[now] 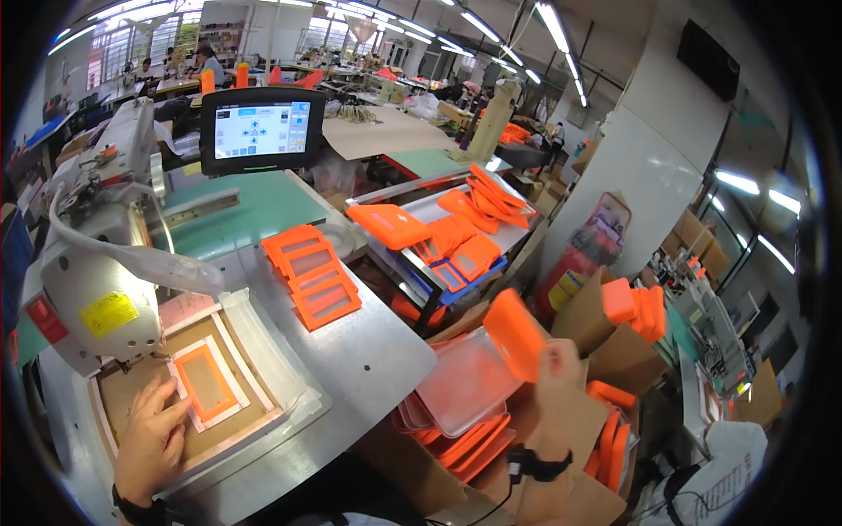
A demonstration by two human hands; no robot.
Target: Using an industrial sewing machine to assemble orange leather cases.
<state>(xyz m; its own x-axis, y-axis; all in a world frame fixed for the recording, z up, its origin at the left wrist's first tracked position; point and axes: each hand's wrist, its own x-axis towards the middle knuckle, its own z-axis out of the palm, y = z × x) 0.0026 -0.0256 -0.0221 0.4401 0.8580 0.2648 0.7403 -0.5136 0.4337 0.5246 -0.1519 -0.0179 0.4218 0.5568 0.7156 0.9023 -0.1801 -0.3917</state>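
Note:
My left hand [156,431] rests with fingers apart on the brown sewing template [250,405] under the machine head. Its fingertips lie beside an orange rectangular frame piece [206,383] set in the template's white-edged window. Out to the right, my right hand [561,366], a little blurred, grips the edge of an orange rectangular case [511,333]. That case is tilted up above an open cardboard box [438,486]. Inside the box are clear plastic-faced cases [465,381] and several orange ones, stacked on edge.
The sewing machine head [105,302] stands over the template, with a control screen [261,131] behind it. Joined orange frames [311,276] lie on the metal table [368,381]. A rack beyond carries orange cases [390,225]; more fill a carton [618,355] at right.

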